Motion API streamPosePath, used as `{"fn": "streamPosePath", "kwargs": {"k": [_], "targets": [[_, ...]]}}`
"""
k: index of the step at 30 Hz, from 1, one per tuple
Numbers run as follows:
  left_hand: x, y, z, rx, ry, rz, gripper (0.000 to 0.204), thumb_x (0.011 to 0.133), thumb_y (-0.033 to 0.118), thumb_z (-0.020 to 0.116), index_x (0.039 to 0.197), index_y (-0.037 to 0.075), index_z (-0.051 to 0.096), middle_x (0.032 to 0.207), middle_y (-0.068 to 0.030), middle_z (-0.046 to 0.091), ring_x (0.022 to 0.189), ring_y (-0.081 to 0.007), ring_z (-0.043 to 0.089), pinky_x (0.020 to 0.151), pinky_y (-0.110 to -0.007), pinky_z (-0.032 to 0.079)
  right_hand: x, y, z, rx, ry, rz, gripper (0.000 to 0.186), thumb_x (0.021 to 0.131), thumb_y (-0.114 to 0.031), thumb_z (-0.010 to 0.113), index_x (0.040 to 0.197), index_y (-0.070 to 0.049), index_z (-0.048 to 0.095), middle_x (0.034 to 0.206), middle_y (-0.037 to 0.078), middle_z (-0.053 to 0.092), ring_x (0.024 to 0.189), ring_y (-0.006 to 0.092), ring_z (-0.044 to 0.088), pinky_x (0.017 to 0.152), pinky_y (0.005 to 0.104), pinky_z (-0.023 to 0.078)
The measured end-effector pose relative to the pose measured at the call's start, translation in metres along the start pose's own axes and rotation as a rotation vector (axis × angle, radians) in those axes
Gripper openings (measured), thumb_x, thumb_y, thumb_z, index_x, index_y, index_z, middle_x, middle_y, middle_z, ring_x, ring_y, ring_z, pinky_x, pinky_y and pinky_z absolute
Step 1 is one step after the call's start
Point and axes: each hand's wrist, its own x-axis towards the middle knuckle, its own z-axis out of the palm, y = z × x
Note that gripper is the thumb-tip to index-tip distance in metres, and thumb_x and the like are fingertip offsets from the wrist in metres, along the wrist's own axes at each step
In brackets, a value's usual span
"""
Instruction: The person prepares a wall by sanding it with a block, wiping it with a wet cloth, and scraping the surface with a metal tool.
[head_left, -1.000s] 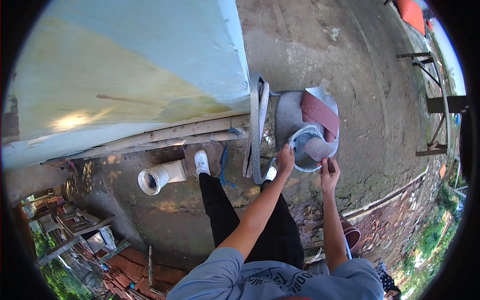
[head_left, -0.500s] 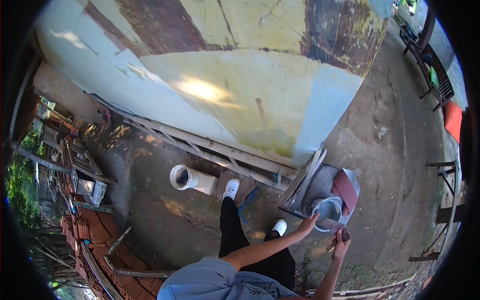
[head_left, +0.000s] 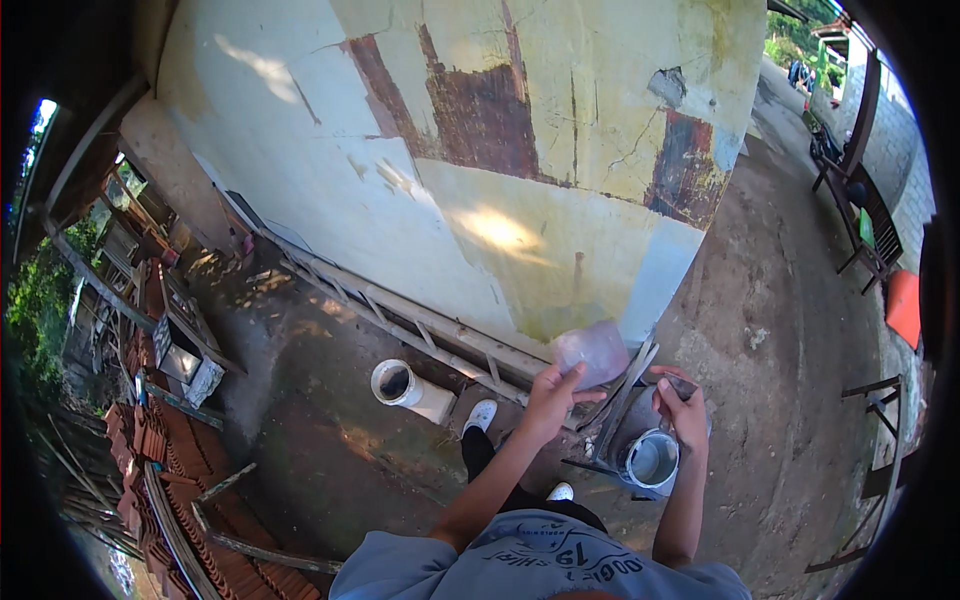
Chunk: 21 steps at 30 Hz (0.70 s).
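Observation:
My left hand point(head_left: 549, 402) is raised in front of the wall, its thumb and fingers closed on the edge of a thin, pale pinkish scraper plate point(head_left: 592, 352). My right hand point(head_left: 686, 412) grips a small brown-grey putty knife point(head_left: 682, 384), mostly covered by the fingers. Under the right hand stands a bucket point(head_left: 651, 458) holding grey, wet-looking stuff. The two hands are apart, with the bucket below and between them. Patchy, worn paint in yellow, white and dark brown covers the wall point(head_left: 470, 220) ahead.
A wooden ladder point(head_left: 400, 330) lies along the wall's foot. To the left of my feet is a white bucket point(head_left: 397, 383) on its side. Roof tiles point(head_left: 170, 480) are piled at the left. A bench point(head_left: 868, 225) and an orange-red object point(head_left: 903, 308) stand far right.
Both hands have risen off the bucket and moved apart. My left hand now holds the scraper plate up toward the wall. The view has tilted up, showing more wall.

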Motion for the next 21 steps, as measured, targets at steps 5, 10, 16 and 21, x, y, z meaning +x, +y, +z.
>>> {"fn": "streamPosePath", "kwargs": {"k": [5,10,16,21], "targets": [[0.002,0.08,-0.039,-0.14,0.097,0.281,0.029,0.1,0.017,0.053,0.123,-0.001,0.054,0.12,-0.0137,0.062,0.108,-0.0263,0.063,0.089,-0.048,0.057,0.017,0.003,0.007,0.088,0.039,-0.041,0.023,0.099,-0.024,0.058,0.108,-0.003,0.064,0.062,-0.002,0.053,0.046,0.0042,0.036,0.044,0.0225,0.026],[0.008,0.133,-0.053,-0.316,0.105,0.285,0.031,0.099,0.016,0.049,0.129,0.007,0.052,0.127,-0.007,0.062,0.113,-0.0234,0.062,0.092,-0.051,0.053,0.028,0.017,-0.009,0.33,0.188,0.101,0.026,0.098,-0.031,0.058,0.105,-0.006,0.061,0.064,-0.001,0.053,0.045,0.0059,0.038,0.044,0.0229,0.028],[0.009,0.168,-0.039,-0.339,0.095,0.348,0.032,0.099,0.018,0.054,0.128,0.007,0.049,0.126,-0.0095,0.06,0.114,-0.0249,0.06,0.09,-0.051,0.055,0.051,0.026,-0.017,0.616,0.264,0.175,0.024,0.098,-0.031,0.055,0.109,-0.011,0.06,0.073,-0.003,0.055,0.05,0.0082,0.041,0.045,0.023,0.031],[0.008,0.177,-0.024,-0.43,0.089,0.353,0.034,0.099,0.017,0.054,0.13,0.006,0.048,0.126,-0.0109,0.06,0.114,-0.0274,0.061,0.089,-0.053,0.055,0.057,0.081,-0.047,0.686,0.284,0.305,0.02,0.097,-0.03,0.056,0.107,-0.013,0.059,0.073,-0.003,0.056,0.051,0.0089,0.042,0.045,0.0243,0.031]]}}
